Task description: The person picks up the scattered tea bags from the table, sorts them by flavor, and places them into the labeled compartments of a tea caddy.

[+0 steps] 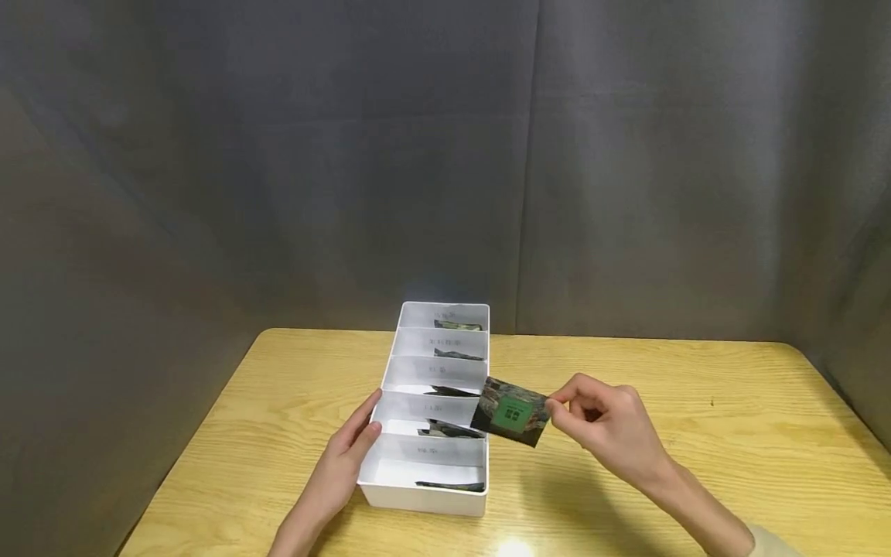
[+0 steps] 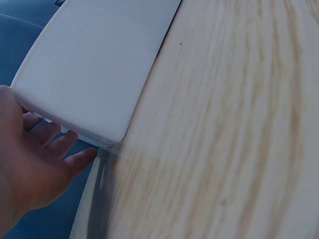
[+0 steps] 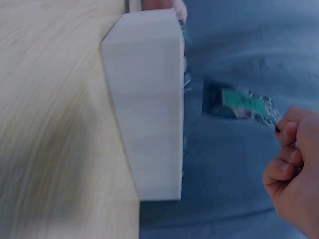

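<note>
A small dark sachet [image 1: 511, 412] with a green square label and serrated ends is pinched at one corner by my right hand [image 1: 612, 425]. It is held tilted over the right rim of a long white divided box [image 1: 425, 499]. In the right wrist view the same sachet [image 3: 244, 103] hangs in the air beside the box [image 3: 144, 109]. My left hand [image 1: 344, 456] rests along the box's left wall, thumb near the rim. The left wrist view shows that hand [image 2: 40, 164] with its fingers spread loosely at the box's edge [image 2: 94, 64].
Dark packets [image 1: 452, 430] stand along the right side of several compartments, with handwritten marks on white walls. The box sits on a light wooden table [image 1: 696, 402]. Grey cloth [image 1: 626, 193] hangs behind it and at the sides.
</note>
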{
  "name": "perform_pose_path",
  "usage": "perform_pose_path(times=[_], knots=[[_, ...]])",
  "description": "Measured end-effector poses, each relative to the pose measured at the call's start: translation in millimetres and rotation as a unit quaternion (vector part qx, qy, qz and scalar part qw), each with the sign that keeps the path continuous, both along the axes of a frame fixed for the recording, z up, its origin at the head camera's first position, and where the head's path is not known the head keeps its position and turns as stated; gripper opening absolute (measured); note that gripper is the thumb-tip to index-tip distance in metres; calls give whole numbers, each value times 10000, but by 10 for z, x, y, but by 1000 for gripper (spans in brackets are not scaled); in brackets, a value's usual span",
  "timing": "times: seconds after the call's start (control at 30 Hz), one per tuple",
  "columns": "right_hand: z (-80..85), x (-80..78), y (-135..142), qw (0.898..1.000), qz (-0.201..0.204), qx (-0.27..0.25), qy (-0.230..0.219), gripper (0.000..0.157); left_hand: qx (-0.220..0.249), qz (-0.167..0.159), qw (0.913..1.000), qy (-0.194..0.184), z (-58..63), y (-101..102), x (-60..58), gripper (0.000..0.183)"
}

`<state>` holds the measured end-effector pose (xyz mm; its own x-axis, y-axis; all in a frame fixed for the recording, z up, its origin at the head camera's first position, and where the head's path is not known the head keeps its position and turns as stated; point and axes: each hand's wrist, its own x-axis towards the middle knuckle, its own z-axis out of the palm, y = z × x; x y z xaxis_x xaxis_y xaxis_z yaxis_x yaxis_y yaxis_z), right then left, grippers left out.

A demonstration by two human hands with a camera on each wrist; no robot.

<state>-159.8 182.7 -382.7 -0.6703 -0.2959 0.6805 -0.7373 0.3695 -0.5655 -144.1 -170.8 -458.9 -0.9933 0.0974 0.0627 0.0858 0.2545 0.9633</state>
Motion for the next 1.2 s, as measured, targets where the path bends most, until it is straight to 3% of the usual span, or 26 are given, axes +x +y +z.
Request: perform_pose_path(times=[0.3,0.57,0.63,0.87,1.2], knots=[[186,126,-398,9956,895,45,269,28,-155,47,9998,-96,11,-11,15,54],[26,78,-683,9871,1382,371,715,28,50,106,9996,-276,-20,45,17,55],[-53,74,-712,9863,1414,515,676,27,104,150,9992,-345,-18,58,18,55],[-293,102,-705,9893,1125,857,345,24,57,5,10000,-16,27,70,-46,55],[-428,131,-670,9844,1164,1308,-141,20,117,81,9999,4,-19,37,10,53]])
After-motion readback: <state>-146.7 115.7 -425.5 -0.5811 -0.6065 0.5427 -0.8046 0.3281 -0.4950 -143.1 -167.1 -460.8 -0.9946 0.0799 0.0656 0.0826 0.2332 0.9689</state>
